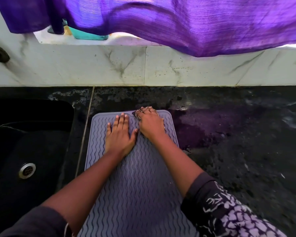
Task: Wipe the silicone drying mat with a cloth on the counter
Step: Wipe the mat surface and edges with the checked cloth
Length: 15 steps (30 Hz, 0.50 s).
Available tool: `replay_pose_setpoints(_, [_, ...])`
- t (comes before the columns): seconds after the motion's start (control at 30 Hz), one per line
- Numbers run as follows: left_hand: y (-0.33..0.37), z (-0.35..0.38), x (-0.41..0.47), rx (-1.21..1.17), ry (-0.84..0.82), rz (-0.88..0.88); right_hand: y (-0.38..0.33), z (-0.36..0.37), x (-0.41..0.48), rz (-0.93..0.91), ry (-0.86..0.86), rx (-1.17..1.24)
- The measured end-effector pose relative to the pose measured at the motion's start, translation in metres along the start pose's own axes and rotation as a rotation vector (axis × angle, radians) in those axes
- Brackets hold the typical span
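Note:
A grey silicone drying mat (140, 182) with wavy ridges lies lengthwise on the black counter (237, 151), right in front of me. My left hand (120, 134) rests flat on the mat's far half, fingers spread, holding nothing. Beside it, my right hand (150, 124) presses down at the mat's far right corner, closed over a small cloth (135, 114). Only bits of the cloth show at the fingertips and along the hand's right edge; the rest is hidden under the palm.
A black sink (29, 142) with a metal drain (26, 170) sits left of the mat. The counter right of the mat looks wet. A marble-tiled wall (143, 65) rises behind, with a purple curtain (195, 23) hanging over a sill that holds a teal container (87, 35).

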<state>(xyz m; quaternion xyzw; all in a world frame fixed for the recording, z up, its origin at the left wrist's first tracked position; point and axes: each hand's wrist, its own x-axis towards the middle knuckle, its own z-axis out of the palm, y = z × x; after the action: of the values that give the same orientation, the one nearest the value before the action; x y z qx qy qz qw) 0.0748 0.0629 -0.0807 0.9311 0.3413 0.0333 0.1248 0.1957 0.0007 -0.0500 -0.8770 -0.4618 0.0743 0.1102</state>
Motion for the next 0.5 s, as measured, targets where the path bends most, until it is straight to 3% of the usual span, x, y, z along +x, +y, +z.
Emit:
replay_pose_setpoints(0.1, [0.0,0.0,0.0,-0.005,0.005,-0.001,0.017,-0.01,0.001,0.031,0.0,-0.039])
replay_pose_setpoints(0.27, [0.0,0.001,0.001,0.014,-0.004,-0.01,0.051,-0.017,-0.018,0.292,0.061,0.036])
replay_pose_setpoints(0.5, [0.001,-0.001,0.0,0.022,0.0,-0.014,0.043,-0.007,-0.035,0.258,0.097,0.064])
